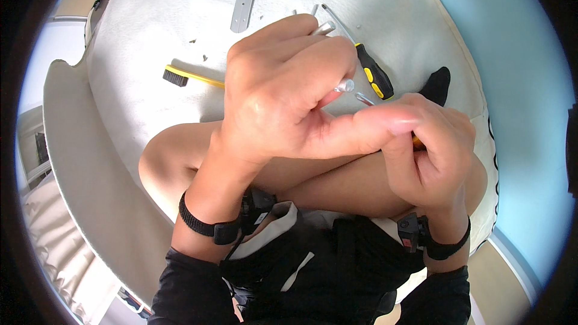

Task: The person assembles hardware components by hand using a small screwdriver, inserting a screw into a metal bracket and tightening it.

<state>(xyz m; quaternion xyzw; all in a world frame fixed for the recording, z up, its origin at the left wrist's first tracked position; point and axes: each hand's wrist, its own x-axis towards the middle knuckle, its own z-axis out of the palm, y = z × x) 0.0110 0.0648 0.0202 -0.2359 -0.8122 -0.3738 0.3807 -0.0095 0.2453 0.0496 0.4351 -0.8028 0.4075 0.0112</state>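
Note:
My left hand (280,87) is closed around silver metal pieces. One silver rod end (345,85) sticks out beside its index finger and another rod end (325,28) shows at the far side of its knuckles. Whether these are one part or two is hidden by the fingers. Close by on the right, my right hand (436,150) pinches a slim tool with a metal tip (364,99) pointing toward the rod. A bit of orange-yellow shows between its fingers, but its full shape is hidden. The left thumb reaches across and meets the right fingers.
Past my hands, a screwdriver (374,72) with a black-and-yellow handle lies on the white fleece cover (162,30). A yellow brush (195,77) with dark bristles and a grey metal strip (245,0) lie there too. My crossed legs (325,180) sit beneath; a blue wall (512,84) stands at right.

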